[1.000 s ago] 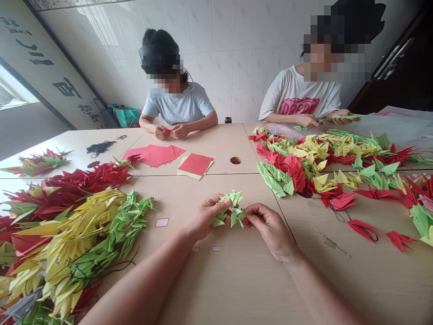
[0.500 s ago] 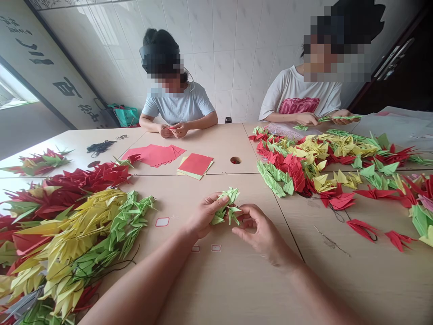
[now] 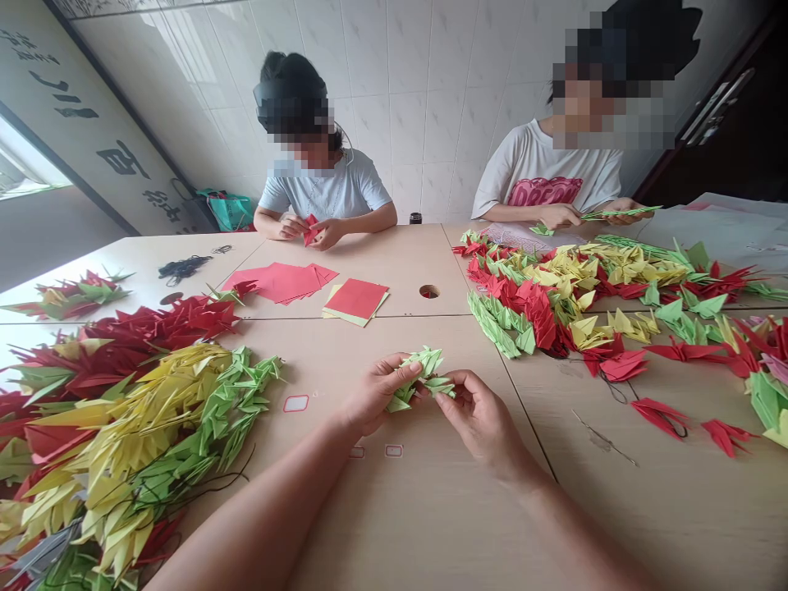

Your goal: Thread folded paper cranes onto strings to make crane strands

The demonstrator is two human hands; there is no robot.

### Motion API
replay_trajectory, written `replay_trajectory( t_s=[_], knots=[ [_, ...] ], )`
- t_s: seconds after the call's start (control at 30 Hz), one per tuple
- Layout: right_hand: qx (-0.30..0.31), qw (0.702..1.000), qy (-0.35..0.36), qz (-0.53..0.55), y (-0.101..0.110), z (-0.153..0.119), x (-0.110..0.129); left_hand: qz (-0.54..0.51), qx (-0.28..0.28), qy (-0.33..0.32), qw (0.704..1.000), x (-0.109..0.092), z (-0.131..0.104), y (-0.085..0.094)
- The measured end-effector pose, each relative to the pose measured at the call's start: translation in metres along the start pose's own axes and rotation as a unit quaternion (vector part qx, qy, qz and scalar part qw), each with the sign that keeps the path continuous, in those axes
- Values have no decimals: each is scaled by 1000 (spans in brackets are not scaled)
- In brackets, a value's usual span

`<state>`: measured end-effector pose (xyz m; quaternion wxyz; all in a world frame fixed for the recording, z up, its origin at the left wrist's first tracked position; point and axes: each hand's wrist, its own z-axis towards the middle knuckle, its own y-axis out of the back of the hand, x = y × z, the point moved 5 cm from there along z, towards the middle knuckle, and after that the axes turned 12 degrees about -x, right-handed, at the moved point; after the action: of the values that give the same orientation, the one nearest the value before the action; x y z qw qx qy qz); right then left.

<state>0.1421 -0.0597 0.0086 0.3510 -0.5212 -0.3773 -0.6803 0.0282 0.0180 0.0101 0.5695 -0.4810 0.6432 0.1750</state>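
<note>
Above the middle of the table, my left hand (image 3: 377,394) is closed around a small bunch of light green paper cranes (image 3: 424,361), thumb on top. My right hand (image 3: 477,414) pinches the right-hand crane of that bunch between thumb and fingers. The cranes' pointed wings and tips stick out between the two hands. My fingers partly cover the lower cranes, so I cannot tell how they are joined.
Heaped paper cranes (image 3: 153,394) in red, yellow and green lie at left; more crane strings (image 3: 542,304) lie at right, near a needle (image 3: 603,439). Red paper squares (image 3: 357,298) lie ahead. Across the table, one person (image 3: 326,189) folds red paper; another (image 3: 554,172) holds green pieces.
My right hand has closed in on the bunch and now grips a crane at its right side. Across the table, the left person has raised and opened out the red paper.
</note>
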Motion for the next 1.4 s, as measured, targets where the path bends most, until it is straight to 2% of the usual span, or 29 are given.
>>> replay_trajectory(
  t_s=[0.27,0.43,0.6,0.73,0.87,0.97,1.13,1.23,1.33,1.4],
  knots=[
    [18,997,-48,61,-1,0,5,5,11,1,1000,0,-2,-2],
    [24,998,-26,48,-1,1,8,0,2,7,1000,0,-1,0],
    [-21,999,-38,26,6,3,8,-4,-4,5,1000,0,0,1],
    [-57,994,-50,79,11,5,9,-5,-1,8,1000,0,-1,0],
    [-57,992,-65,92,10,6,7,-4,8,22,1000,1,-3,-1],
    [-39,996,-37,67,8,6,7,-4,12,29,1000,1,-3,-2],
    [-89,994,38,-54,13,7,6,6,14,30,999,4,-2,-1],
    [-95,987,71,-109,14,7,6,12,14,29,999,5,-2,0],
    [-92,987,85,-103,13,6,6,26,13,24,999,5,-3,-1],
    [-82,991,63,-84,12,6,3,37,8,19,999,5,-3,-2]
  ],
)
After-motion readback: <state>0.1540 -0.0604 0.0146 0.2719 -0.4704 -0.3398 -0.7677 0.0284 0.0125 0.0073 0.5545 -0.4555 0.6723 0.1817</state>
